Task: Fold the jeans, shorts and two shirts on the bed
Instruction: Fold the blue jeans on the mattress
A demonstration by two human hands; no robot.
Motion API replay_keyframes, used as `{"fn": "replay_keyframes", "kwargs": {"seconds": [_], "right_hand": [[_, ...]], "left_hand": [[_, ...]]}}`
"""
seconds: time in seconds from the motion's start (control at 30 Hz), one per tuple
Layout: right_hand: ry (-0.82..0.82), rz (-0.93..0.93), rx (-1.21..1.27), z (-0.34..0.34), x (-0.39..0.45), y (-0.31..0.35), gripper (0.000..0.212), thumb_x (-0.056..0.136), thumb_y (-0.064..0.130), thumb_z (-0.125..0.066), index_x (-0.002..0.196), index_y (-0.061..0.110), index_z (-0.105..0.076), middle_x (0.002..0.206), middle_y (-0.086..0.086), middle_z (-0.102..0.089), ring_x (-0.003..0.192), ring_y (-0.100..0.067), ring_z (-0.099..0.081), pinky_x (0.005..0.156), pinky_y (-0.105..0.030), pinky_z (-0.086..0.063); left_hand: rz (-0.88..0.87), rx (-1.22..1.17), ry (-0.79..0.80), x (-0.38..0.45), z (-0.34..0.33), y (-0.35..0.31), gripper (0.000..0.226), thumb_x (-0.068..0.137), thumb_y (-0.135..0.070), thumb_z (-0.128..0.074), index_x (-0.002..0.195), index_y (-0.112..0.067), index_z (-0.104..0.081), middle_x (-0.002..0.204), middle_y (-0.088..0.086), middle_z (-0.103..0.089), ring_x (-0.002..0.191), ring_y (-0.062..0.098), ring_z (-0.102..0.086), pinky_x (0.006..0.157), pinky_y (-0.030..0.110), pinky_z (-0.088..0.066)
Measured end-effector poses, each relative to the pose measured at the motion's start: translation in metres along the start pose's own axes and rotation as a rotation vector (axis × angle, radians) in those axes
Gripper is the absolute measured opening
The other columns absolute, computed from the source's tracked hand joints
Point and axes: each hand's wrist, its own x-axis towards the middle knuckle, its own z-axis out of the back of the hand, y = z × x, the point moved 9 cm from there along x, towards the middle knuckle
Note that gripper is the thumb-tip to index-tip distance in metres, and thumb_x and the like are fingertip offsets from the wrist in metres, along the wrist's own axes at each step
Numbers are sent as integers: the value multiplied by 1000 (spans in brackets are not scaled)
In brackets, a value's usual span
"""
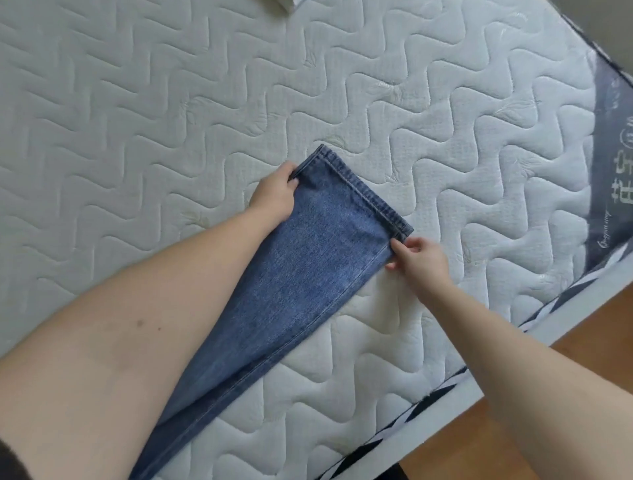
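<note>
The blue jeans (308,267) lie stretched out on the white quilted mattress (171,120), legs stacked, hem end pointing away from me. My left hand (275,193) grips the left corner of the hem. At the right corner of the hem, my right hand (419,258) pinches the fabric with thumb and fingers. The waist end of the jeans runs out of view under my left arm at the bottom. No shorts or shirts can be made out for certain.
A pale piece of cloth (286,4) peeks in at the top edge. The mattress edge (513,346) with its dark striped border runs diagonally at the right, and wooden floor (582,329) lies beyond it.
</note>
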Motion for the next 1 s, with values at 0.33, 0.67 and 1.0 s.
{"fn": "replay_keyframes", "kwargs": {"seconds": [0.33, 0.67, 1.0], "right_hand": [[185, -317, 249, -6, 29, -22, 25, 77, 33, -81, 91, 15, -71, 74, -4, -75, 58, -7, -71, 32, -14, -31], [141, -273, 255, -6, 26, -18, 24, 75, 28, -83, 87, 10, -72, 67, -5, -73, 54, -8, -69, 39, -16, -45], [54, -121, 239, -3, 5, -6, 17, 90, 25, -71, 92, 10, -62, 69, 1, -72, 61, -6, -71, 50, -16, -53]], "left_hand": [[19, 231, 108, 41, -29, 0, 28, 106, -27, -33, 114, -3, -44, 109, 27, -59, 97, 39, -55, 73, 39, -37], [68, 142, 189, 35, -24, -5, 30, 106, -32, -33, 118, -6, -43, 98, 15, -53, 86, 28, -48, 73, 34, -33], [88, 92, 221, -89, 54, 124, 44, 95, -34, -62, 132, -13, -50, 113, 4, -58, 94, 17, -55, 84, 27, -41]]}}
